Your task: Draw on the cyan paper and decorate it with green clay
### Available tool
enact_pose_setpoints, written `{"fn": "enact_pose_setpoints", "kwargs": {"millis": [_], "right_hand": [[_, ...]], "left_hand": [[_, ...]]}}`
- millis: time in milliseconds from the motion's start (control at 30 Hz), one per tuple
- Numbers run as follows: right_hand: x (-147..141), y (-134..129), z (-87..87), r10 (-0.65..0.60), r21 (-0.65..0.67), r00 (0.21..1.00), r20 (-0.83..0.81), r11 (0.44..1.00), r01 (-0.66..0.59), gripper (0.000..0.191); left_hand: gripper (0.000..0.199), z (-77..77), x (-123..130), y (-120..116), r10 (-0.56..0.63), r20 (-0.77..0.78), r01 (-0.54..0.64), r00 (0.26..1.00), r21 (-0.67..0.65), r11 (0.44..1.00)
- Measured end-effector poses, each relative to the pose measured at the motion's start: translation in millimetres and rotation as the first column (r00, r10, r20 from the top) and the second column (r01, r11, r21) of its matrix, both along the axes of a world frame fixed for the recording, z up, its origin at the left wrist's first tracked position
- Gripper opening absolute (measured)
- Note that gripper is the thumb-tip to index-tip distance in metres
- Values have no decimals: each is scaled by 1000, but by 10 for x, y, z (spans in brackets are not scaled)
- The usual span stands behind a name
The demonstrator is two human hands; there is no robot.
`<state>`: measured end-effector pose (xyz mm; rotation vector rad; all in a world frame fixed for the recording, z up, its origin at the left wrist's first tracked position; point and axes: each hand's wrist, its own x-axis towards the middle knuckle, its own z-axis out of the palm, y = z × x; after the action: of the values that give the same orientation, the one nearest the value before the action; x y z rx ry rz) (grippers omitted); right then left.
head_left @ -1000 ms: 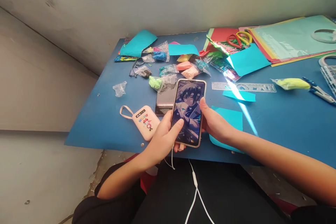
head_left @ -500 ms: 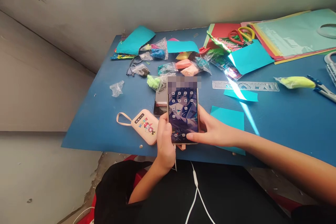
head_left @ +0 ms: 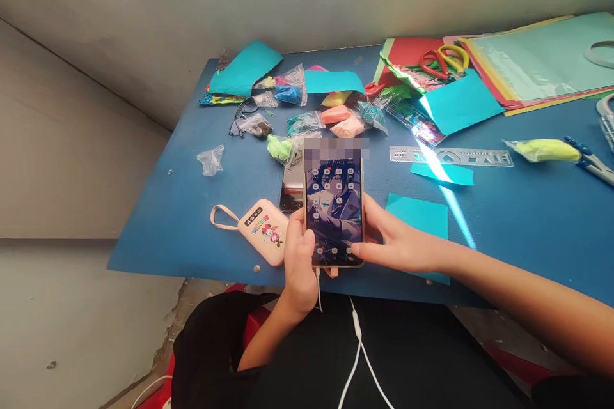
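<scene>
I hold a phone (head_left: 334,204) upright over the near edge of the blue table (head_left: 527,223), its lit screen showing app icons on an anime wallpaper. My left hand (head_left: 300,262) grips its lower left side, thumb on the screen edge. My right hand (head_left: 393,239) cups the lower right side, thumb touching the bottom corner of the screen. A white cable (head_left: 357,339) hangs from the phone's bottom across my lap. A pink power bank (head_left: 263,230) with a cartoon print lies just left of my left hand.
A second phone (head_left: 291,188) lies flat behind the held one. Small bags of coloured clay (head_left: 336,118) sit mid-table, with teal paper pieces (head_left: 422,214), a stencil ruler (head_left: 451,156), scissors (head_left: 444,61) and stacked coloured sheets (head_left: 542,64) at the right. A wall borders the left.
The phone has turned from tilted to upright and its screen now shows the app icons. My left hand slid lower on its left side; my right thumb moved down to the bottom corner.
</scene>
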<state>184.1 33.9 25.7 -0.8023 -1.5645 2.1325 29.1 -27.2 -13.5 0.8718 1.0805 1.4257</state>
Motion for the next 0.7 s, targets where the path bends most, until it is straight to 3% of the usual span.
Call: {"fn": "enact_pose_setpoints", "kwargs": {"millis": [267, 700], "right_hand": [[20, -10, 18, -16, 114, 992, 123, 994, 2, 53], [-3, -28, -13, -38, 124, 996, 80, 992, 28, 58]], "left_hand": [[36, -1, -9, -27, -5, 3, 5, 1000, 5, 1000], [37, -4, -16, -22, -5, -4, 5, 1000, 4, 1000]]}}
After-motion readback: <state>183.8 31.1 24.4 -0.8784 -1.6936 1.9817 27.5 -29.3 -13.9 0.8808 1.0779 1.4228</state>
